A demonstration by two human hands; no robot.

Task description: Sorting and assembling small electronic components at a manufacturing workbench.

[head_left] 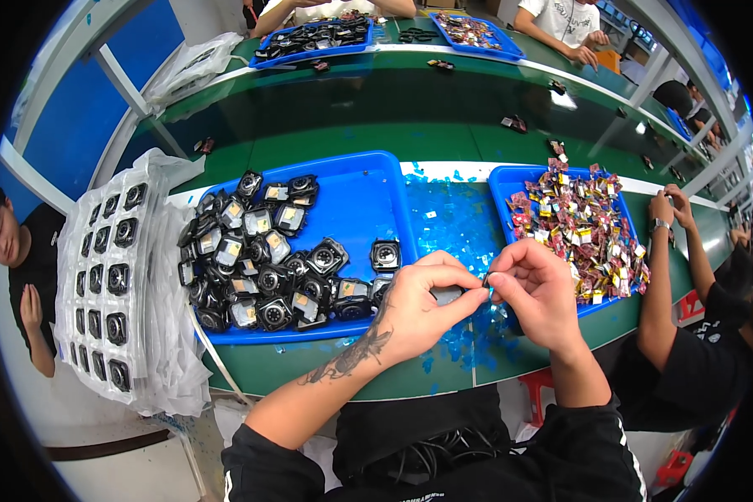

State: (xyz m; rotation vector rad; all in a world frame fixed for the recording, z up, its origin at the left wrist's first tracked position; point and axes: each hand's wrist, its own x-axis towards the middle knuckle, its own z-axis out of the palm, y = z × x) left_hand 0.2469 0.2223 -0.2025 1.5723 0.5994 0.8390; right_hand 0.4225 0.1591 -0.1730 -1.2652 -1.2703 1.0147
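My left hand (pixel 431 303) and my right hand (pixel 537 293) meet fingertip to fingertip over the green bench, in front of the gap between two blue trays. Between the thumb and fingers of the left is a small grey-and-black part (pixel 448 294), mostly hidden, similar to the watch cases nearby. The right hand's thumb and forefinger pinch at its edge; what they grip is too small to tell. Black square watch cases (pixel 274 280) lie heaped in the left tray (pixel 360 209). Small red-and-yellow circuit pieces (pixel 573 226) fill the right tray (pixel 504 180).
Blue film scraps (pixel 452 226) litter the bench between the trays. Stacked clear plastic trays of watch cases (pixel 109 276) stand at the left. A green conveyor belt (pixel 351 109) carrying scattered pieces runs beyond. Co-workers sit opposite and at the right, where a co-worker's arms (pixel 665 276) reach in.
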